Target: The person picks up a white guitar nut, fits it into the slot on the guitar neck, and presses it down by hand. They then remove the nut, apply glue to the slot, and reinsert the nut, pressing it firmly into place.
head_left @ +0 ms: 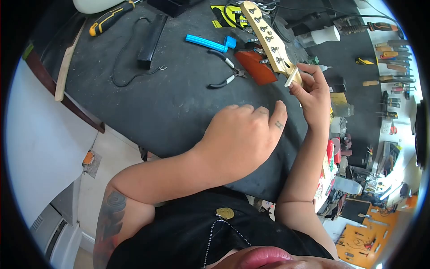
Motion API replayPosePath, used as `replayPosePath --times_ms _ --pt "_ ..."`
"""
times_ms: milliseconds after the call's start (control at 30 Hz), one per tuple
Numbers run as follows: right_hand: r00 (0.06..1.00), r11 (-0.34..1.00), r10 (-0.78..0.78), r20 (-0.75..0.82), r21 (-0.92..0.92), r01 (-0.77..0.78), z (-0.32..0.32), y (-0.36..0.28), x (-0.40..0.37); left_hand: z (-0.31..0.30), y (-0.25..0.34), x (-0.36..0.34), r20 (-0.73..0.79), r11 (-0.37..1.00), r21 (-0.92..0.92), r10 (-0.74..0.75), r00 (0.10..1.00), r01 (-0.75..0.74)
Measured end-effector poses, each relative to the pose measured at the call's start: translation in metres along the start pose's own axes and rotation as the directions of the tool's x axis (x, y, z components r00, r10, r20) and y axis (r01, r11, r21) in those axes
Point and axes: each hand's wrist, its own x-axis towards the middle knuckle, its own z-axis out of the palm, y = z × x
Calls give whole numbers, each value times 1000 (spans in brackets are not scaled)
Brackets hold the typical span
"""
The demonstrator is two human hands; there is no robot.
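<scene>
Headstock (pixel 264 38) of pale wood, its row of metal tuning posts facing up, slants over the far part of the dark worktop (pixel 174 105) as I look on. The person's right hand (pixel 315 92) has it by the neck, just below the headstock, fingers closed there with the thumb on the near side. A whitish strip (pixel 291 77) lies crosswise at that spot, against the thumb and fingers.

The left hand (pixel 246 132) hovers palm down, nearer the person's chest, apart from the neck. Its fingers are bent under, save one with a small dark mark that points out toward the right hand; whether anything is tucked beneath them, I can't tell from here.

An orange-brown block (pixel 256 66) sits beside the headstock, partly hidden by it. Near that are pliers (pixel 228 71) with black-and-white handles, spread open, and a bright blue tool (pixel 207 42) with a squarish end. Farther toward the person's left lie a long black bar (pixel 152 42), a thin dark cord (pixel 117 67) curving next to it, and a yellow-and-black screwdriver (pixel 109 19). Off to the person's right, hand tools (pixel 394 56) hang in rows, and more are mounted on an orange board (pixel 363 233).
</scene>
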Motion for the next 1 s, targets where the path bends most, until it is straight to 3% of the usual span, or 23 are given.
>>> replayPosePath --times_ms 333,567,733,800,900,967,1000 --pt "1000 1000 -11 -13 5 11 0 -1 -2 -6 2 1 109 1000 -12 -15 994 17" --pt "1000 1000 -17 -18 0 17 1 -2 -1 -2 2 0 90 999 -46 -22 996 26" --pt "999 1000 0 -32 24 1 2 -3 0 -18 7 9 126 982 -147 -96 987 115" --pt "999 998 -20 -32 -63 18 2 -2 -1 -38 10 17 127 990 -115 -65 990 79" --pt "998 998 -59 -28 27 60 3 4 1 -60 13 44 98 996 -86 -14 995 23" --pt "998 999 -32 -57 -5 31 1 -1 -1 -58 1 77 154 940 -281 -153 976 191" --pt "999 999 -15 -49 -49 13 1 -3 -1 -52 -11 93 192 933 -262 -201 961 248"
